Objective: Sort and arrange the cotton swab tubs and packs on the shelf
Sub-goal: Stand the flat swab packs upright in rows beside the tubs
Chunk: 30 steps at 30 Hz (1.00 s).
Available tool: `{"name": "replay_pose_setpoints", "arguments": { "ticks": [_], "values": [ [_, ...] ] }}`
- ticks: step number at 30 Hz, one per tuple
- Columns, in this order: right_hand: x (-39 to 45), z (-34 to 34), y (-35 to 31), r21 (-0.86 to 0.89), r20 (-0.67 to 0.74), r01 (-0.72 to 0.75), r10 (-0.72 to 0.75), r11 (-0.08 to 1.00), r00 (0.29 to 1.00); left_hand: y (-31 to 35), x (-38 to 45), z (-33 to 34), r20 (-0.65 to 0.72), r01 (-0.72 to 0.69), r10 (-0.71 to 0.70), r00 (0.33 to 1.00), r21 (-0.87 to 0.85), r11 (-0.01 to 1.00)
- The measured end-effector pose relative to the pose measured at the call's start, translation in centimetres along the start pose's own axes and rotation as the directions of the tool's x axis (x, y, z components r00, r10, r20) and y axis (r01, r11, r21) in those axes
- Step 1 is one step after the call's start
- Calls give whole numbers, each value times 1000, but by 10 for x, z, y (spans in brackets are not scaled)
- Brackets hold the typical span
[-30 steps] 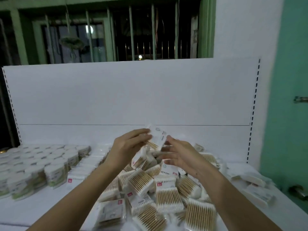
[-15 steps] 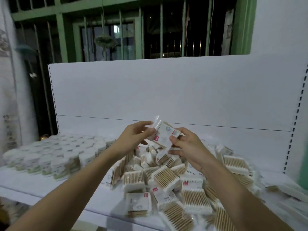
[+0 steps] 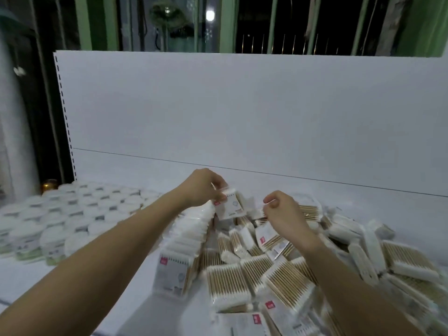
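My left hand pinches the top of one flat cotton swab pack at the far end of an upright row of packs standing on edge. My right hand hovers just right of it, fingers curled with nothing in them. Below and to the right lies a loose heap of swab packs with wooden sticks showing. Round white swab tubs stand in neat rows on the left of the white shelf.
The shelf's white back panel rises behind everything. A barred green window frame is above it. A small brass-coloured object sits at the shelf's far left corner.
My right hand let go of the pack. My left hand carried it down to the end of the upright row. The view shifted right and lower.
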State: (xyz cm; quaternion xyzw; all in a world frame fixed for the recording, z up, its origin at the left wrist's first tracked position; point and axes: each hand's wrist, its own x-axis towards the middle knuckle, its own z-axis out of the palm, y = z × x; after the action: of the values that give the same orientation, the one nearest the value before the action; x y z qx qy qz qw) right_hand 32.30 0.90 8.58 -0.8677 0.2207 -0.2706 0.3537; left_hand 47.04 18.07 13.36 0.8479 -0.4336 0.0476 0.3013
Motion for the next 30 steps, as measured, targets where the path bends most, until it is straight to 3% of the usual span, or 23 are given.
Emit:
{"name": "replay_pose_setpoints", "arguments": {
  "ticks": [4, 8, 18, 24, 30],
  "values": [
    [7, 12, 6, -229, -38, 43, -53, 972, 998, -10, 26, 22, 76, -46, 33, 997, 183, 982],
    [14, 17, 11, -286, -70, 20, -42, 958, 997, -16, 40, 41, 211, -91, 24, 977, 312, 946],
    [18, 17, 16, -227, -47, 56, -69, 972, 997, -27, 50, 69, 253, -161, 48, 966, 445, 881],
    [16, -5, 3, -55, 89, 15, -10, 998, 996, -21, 42, 64, 273, -169, 40, 961, 469, 867],
    [-2, -39, -7, 61, 133, 62, -69, 996, 989, 15, 3, 46, 151, -132, 84, 985, 350, 927]
  ]
}}
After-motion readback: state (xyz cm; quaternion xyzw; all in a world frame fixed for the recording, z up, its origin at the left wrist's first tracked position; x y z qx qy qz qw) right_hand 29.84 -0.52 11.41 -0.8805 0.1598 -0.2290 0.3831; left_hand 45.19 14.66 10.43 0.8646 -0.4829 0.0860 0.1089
